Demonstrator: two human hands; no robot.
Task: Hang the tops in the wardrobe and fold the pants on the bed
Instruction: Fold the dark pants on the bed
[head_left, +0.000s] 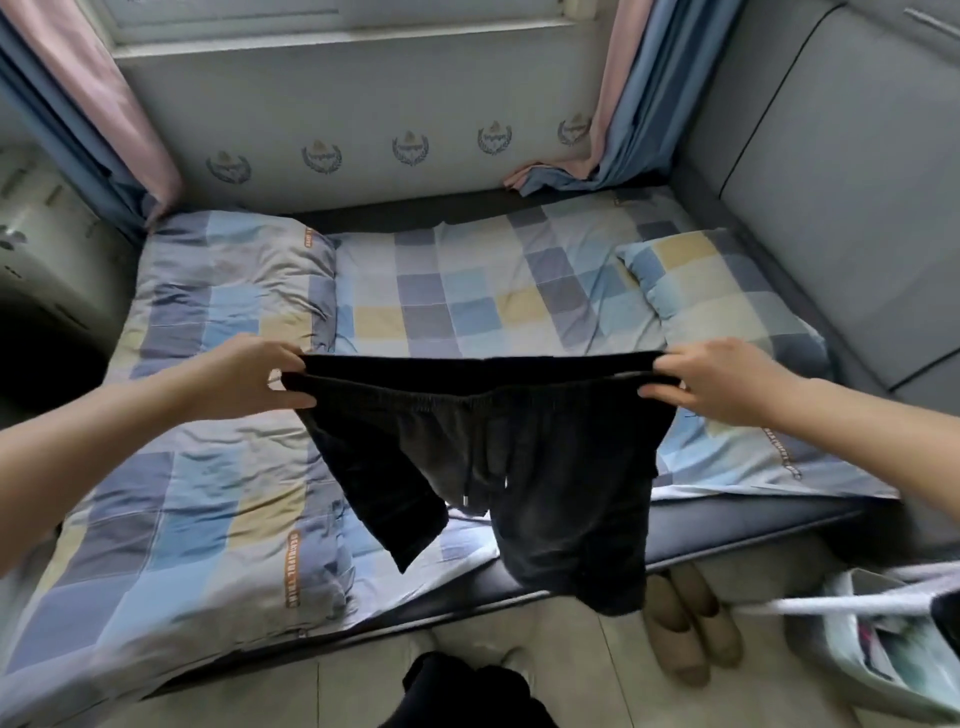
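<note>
A pair of black shorts (524, 467) with an elastic waistband and white-tipped drawstrings hangs in the air over the front edge of the bed (447, 306). My left hand (249, 376) pinches the left end of the waistband. At the other end my right hand (722, 382) pinches it too, and the band is stretched flat between them. Both legs dangle down, the right leg reaching below the mattress edge. The bed carries a blue, grey and yellow checked sheet.
A folded checked quilt (208, 467) covers the bed's left half and a checked pillow (727, 291) lies at the right. Slippers (691, 629) sit on the floor under the bed edge. A laundry bag (883, 649) stands at lower right. Grey padded wall at right, curtains behind.
</note>
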